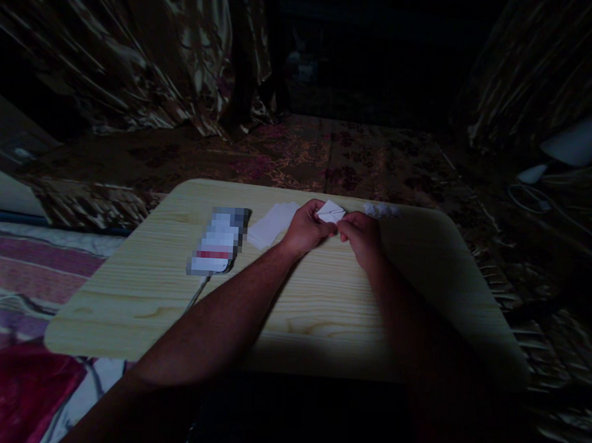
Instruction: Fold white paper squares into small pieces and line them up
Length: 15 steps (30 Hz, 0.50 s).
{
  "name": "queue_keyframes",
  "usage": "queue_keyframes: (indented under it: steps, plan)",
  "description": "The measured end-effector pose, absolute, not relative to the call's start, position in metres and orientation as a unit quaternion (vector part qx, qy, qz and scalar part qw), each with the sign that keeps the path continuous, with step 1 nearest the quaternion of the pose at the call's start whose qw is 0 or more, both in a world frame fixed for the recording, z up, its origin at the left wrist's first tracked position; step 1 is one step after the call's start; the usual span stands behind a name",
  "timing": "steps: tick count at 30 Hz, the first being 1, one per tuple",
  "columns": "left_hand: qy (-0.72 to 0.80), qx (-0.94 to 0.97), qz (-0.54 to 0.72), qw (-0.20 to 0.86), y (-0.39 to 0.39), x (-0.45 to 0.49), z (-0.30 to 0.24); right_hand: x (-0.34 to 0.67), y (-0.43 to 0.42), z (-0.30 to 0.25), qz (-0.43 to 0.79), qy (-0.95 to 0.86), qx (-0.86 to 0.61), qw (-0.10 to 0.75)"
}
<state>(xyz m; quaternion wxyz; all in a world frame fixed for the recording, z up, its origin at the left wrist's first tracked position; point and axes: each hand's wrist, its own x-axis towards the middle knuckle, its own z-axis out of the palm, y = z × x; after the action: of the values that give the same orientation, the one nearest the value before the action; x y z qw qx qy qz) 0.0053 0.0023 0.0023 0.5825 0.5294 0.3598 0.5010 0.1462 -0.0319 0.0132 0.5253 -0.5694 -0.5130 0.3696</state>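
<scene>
Single head-worn camera: faces forward, tilted down over forearms (231,317); tabletop (331,303) near, mid-frame; curtains (186,50) farther, upper frame.

Open wood on the bench (451,282) stretches from the right forearm (396,299) to the right edge, and another free patch lies between it and the left forearm (237,304). Between the hands, folded paper (331,211) closes the gap. Leftward, white sheets (272,227), a phone (218,240) and its cable (197,294) block passage; small white pieces (380,210) obstruct the far side beyond the right hand (362,233)
</scene>
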Motion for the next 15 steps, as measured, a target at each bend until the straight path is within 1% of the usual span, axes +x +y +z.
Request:
queue_keyframes:
  steps: [5, 15]
  plan:
    - [0.348, 0.543, 0.496, 0.582, 0.0054, 0.0035, -0.0017, 0.1477, -0.0319, 0.0145, 0.377, -0.525, -0.575, 0.502]
    - [0.358, 0.563, 0.492, 0.559, 0.0049, 0.0020, -0.0025, 0.1490, -0.0321, 0.0146, 0.348, -0.539, -0.584, 0.498]
